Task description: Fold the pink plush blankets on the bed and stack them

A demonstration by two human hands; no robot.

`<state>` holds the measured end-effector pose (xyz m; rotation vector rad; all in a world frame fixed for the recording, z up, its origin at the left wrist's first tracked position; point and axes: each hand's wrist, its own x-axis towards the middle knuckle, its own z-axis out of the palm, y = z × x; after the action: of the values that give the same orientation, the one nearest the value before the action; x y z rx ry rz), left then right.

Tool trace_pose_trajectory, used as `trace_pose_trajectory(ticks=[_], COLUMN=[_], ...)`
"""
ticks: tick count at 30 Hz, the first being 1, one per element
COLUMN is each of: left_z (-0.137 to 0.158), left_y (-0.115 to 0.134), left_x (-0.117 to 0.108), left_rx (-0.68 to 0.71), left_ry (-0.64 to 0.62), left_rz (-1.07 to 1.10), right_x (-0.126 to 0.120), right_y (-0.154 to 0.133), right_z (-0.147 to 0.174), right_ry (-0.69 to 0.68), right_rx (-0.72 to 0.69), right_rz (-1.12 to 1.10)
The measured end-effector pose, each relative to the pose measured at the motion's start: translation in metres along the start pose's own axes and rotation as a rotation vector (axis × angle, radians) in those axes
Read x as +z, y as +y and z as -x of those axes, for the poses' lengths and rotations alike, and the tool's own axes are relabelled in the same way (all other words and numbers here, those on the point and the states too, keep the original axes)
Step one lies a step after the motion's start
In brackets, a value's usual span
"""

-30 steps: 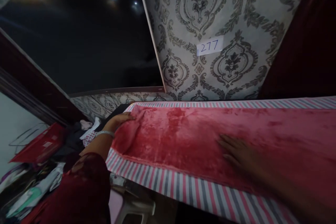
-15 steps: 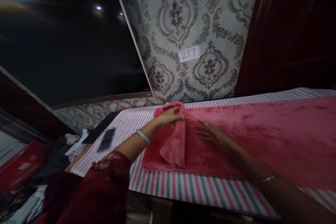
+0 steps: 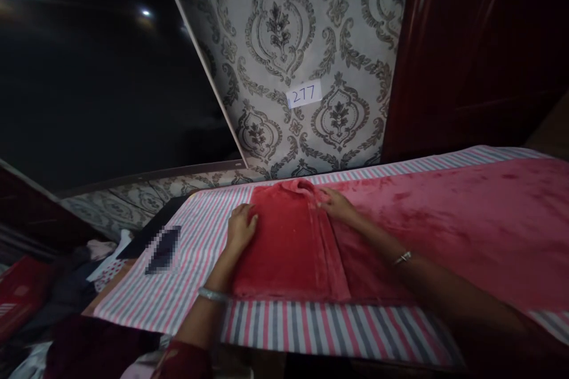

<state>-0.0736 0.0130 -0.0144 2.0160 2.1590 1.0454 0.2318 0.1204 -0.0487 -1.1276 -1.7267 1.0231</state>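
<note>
A red plush blanket (image 3: 444, 225) lies lengthwise on a striped cloth (image 3: 182, 237). Its left end is doubled over into a folded part (image 3: 280, 249), and the fabric curls up at that part's far right corner. At the fold's left edge rests my left hand (image 3: 242, 228), thumb apart from the fingers. My right hand (image 3: 340, 207) reaches in from the right to the far end of the folded edge, where its fingertips close on the fabric beside the curled corner. Some of those fingertips are hard to make out.
A dark pixelated rectangle (image 3: 164, 250) lies on the cloth at the left. Behind are a large black screen (image 3: 106, 83), patterned wallpaper with a paper marked 277 (image 3: 304, 93), and a dark red panel (image 3: 466, 59). Clothes (image 3: 66, 284) are heaped at lower left.
The lifted flap of blanket now lies flat to the left part. My left hand has moved left and nearer to the fold's outer edge; my right hand has come to the folded edge.
</note>
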Motion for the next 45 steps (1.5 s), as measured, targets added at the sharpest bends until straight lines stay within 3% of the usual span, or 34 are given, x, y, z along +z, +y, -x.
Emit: trace_pose_trajectory(ticks=[3, 9, 17, 21, 24, 27, 30, 35, 42, 45], left_z=[0.015, 0.03, 0.046, 0.047, 0.062, 0.089, 0.114, 0.124, 0.113, 0.108], left_y=[-0.019, -0.031, -0.012, 0.014, 0.057, 0.11, 0.144, 0.149, 0.152, 0.161], left_x=[0.004, 0.018, 0.027, 0.009, 0.0, 0.01, 0.032, 0.054, 0.048, 0.046], left_rx=[-0.077, -0.194, -0.108, -0.105, 0.064, 0.282, 0.298, 0.161, 0.096, 0.119], left_ry=[0.026, -0.197, -0.257, -0.213, -0.129, -0.267, -0.362, -0.385, -0.474, -0.428], left_rz=[-0.027, 0.089, -0.114, -0.219, -0.277, -0.173, -0.165, -0.204, -0.191, -0.078], right_x=[0.012, 0.044, 0.032, 0.027, 0.021, 0.014, 0.01, 0.013, 0.015, 0.015], right_y=[-0.009, -0.012, 0.014, 0.017, 0.017, 0.018, 0.015, 0.009, 0.012, 0.015], right_z=[-0.03, -0.06, -0.077, -0.075, -0.069, -0.062, -0.056, -0.052, -0.05, -0.049], right_ry=[0.08, 0.191, 0.298, 0.268, 0.224, 0.167, 0.141, 0.141, 0.121, 0.128], right_rx=[-0.006, 0.034, 0.248, 0.229, 0.237, 0.247, 0.244, 0.21, 0.244, 0.251], right_rz=[0.197, 0.381, 0.374, 0.324, 0.313, 0.329, 0.348, 0.379, 0.427, 0.415])
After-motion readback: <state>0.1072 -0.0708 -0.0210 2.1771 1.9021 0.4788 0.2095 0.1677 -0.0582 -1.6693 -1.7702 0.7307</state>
